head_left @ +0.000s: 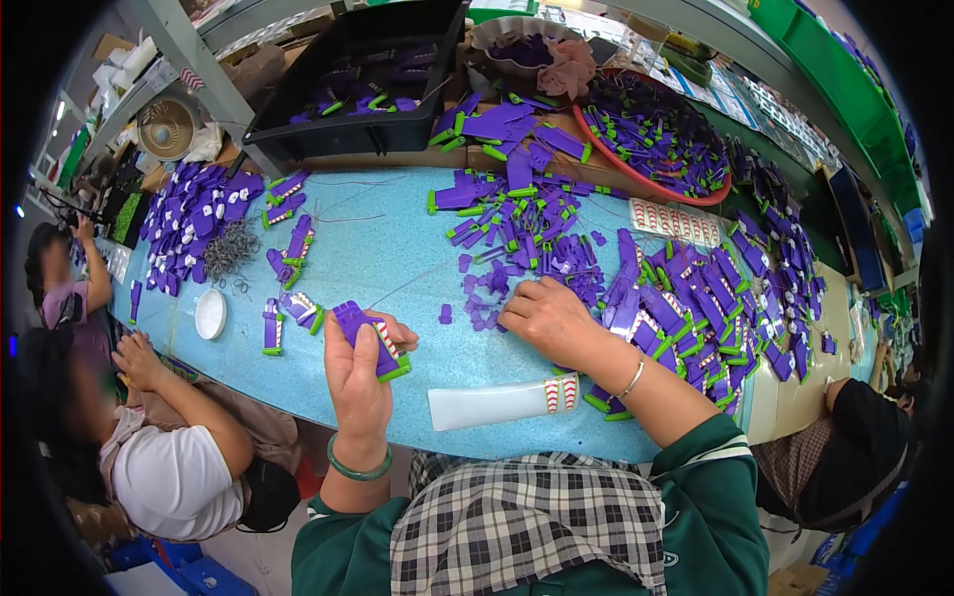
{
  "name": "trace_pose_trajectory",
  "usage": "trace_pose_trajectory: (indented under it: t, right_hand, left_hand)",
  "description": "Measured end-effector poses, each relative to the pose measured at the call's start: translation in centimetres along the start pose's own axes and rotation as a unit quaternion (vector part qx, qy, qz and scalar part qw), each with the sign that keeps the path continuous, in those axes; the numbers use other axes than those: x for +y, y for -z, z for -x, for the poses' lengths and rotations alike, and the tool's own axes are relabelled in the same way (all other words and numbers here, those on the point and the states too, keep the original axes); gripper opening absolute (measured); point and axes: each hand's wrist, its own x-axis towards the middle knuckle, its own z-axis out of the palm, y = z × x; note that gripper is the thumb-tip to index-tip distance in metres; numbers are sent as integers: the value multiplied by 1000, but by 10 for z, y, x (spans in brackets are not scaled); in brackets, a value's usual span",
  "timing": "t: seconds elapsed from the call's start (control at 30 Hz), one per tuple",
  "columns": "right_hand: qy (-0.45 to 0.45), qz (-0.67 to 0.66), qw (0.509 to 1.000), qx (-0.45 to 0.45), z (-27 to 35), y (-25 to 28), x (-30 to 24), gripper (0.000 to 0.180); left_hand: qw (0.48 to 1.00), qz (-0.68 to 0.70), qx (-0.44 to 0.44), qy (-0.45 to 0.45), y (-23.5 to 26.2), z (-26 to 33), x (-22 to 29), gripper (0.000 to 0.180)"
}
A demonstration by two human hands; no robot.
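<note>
My left hand (360, 382) is raised over the front of the blue table, closed around a flat purple plastic part (355, 320). That part has a bright green end and a red-and-white striped sticker along one side. My right hand (547, 316) reaches down at the near edge of a scatter of small purple plastic pieces (485, 298). Its fingers are curled and drawn together; whatever lies between the fingertips is hidden. Between my forearms lies a pale strip of backing sheet (487, 404) with a few striped stickers left at its right end.
Purple-and-green parts (686, 308) heap up right of my right arm, near a sticker sheet (676, 221). Behind stand a red-rimmed basket (717, 195) and a black bin (368, 139). Leftward are a white dish (211, 314), tangled wire springs (231, 248) and a seated co-worker (179, 467).
</note>
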Motion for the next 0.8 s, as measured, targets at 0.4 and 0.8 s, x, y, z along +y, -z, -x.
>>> trace_pose_trajectory:
  t: [0.4,0.8]
  right_hand:
    - [-204,-418,882,78,19,45,-36,21]
    - [-229,-356,899,111,39,55,-52,29]
  left_hand:
    - [949,-179,-179,186,-29,23,-48,13]
    - [856,-371,-348,90,-57,32,-43,21]
